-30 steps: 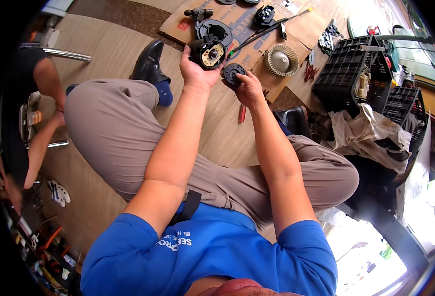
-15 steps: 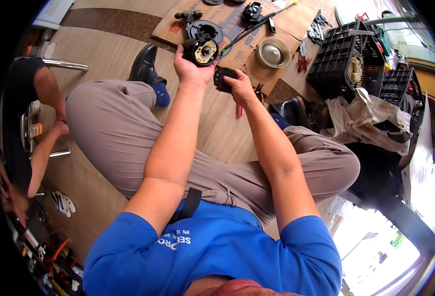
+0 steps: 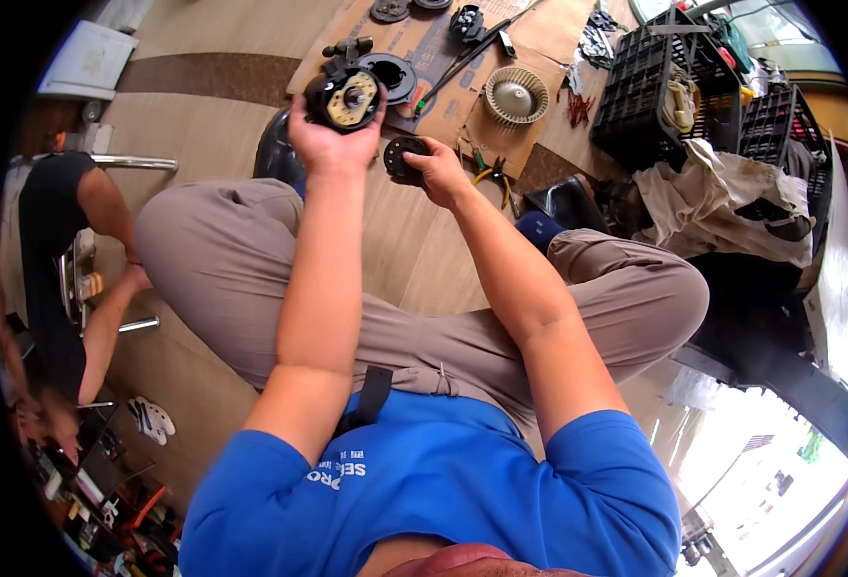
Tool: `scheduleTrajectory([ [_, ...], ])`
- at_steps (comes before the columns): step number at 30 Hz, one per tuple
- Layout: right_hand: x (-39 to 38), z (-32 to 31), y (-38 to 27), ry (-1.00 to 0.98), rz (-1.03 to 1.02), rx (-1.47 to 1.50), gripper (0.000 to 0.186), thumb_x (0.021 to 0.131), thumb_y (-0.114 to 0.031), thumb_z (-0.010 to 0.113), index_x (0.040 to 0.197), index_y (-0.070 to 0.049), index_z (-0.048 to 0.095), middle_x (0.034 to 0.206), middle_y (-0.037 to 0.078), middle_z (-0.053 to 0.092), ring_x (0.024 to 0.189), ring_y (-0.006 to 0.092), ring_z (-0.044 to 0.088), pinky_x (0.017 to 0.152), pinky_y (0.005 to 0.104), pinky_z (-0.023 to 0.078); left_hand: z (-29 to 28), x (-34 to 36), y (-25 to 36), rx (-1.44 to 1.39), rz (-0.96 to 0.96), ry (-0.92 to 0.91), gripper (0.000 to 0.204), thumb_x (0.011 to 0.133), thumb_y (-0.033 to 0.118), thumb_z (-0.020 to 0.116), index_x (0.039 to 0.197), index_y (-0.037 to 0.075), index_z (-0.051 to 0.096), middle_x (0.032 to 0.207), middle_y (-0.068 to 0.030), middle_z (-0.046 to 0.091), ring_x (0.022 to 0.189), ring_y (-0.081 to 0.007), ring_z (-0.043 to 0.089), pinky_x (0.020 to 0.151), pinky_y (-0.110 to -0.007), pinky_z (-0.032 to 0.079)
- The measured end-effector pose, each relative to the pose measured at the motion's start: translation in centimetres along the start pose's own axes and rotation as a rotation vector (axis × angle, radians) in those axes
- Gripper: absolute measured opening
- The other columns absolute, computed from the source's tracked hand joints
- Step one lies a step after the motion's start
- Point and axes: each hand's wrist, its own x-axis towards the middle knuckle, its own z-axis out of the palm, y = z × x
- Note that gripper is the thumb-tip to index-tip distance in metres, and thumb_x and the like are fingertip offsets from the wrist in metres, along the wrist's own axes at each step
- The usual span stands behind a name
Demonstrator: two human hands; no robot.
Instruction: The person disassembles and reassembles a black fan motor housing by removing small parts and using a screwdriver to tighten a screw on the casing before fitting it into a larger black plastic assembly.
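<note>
Left hand point(image 3: 332, 146) palm up, cupped partway closed around a black round plastic-looking housing point(image 3: 351, 102) with a pale-yellow inner plate, held up near the cardboard. Right hand point(image 3: 443, 173) pinched a black round perforated disc point(image 3: 404, 160), apart from the housing (far fingers hidden). Cream ribbed fan wheel point(image 3: 516, 95) lay on a flat brown cardboard sheet point(image 3: 560, 31).

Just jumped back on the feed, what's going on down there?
A person seated with bent knees is holding a part in each hand. The left hand cups a round black housing with its pale yellow inner plate showing, and the right hand grips a black disc with holes. The two parts are apart. Beyond them, a pale fan wheel rests on flattened cardboard.
</note>
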Motion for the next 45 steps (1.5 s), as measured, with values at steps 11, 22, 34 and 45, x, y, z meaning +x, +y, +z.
scheduleTrajectory([
  [11,1.5,-9.9,6.5,0.485,0.030,-0.935,0.026,0.075,-0.011,0.075,0.099,-0.002,0.071,0.095,0.020,0.073,0.090,0.0331,0.071,0.081,0.0422,0.056,8.8,-5.0,16.5,0.115,-0.138,-0.733,0.050,0.100,0.028,0.036,0.132,-0.007,0.053,0.134,-0.0302,0.053,0.126,-0.0494,0.046,0.109,-0.067,0.036],
  [22,4.7,-9.8,7.0,0.404,0.093,-1.266,0.030,0.080,-0.013,0.070,0.108,-0.003,0.070,0.107,0.024,0.070,0.105,0.0378,0.067,0.088,0.0447,0.054,9.0,-1.6,19.3,0.232,-0.111,-0.728,0.049,0.102,0.025,0.031,0.131,-0.010,0.048,0.136,-0.0305,0.049,0.127,-0.0496,0.044,0.110,-0.070,0.033],
  [34,5.8,-14.3,0.9,0.860,-0.126,-1.430,0.021,0.090,-0.025,0.065,0.095,-0.006,0.069,0.100,0.022,0.069,0.095,0.0415,0.066,0.085,0.0501,0.053,8.2,-1.6,21.8,0.325,-0.002,-0.633,0.054,0.102,0.018,0.033,0.143,-0.017,0.026,0.147,-0.0367,0.028,0.137,-0.0524,0.030,0.113,-0.065,0.033],
  [45,5.8,-18.5,0.6,0.800,-0.099,-1.596,0.022,0.088,-0.027,0.069,0.106,-0.013,0.069,0.108,0.019,0.065,0.104,0.0393,0.063,0.086,0.0474,0.052,8.2,-1.3,20.7,0.274,-0.180,-0.715,0.050,0.102,0.021,0.039,0.139,-0.011,0.042,0.142,-0.0319,0.045,0.134,-0.0489,0.039,0.114,-0.066,0.032],
])
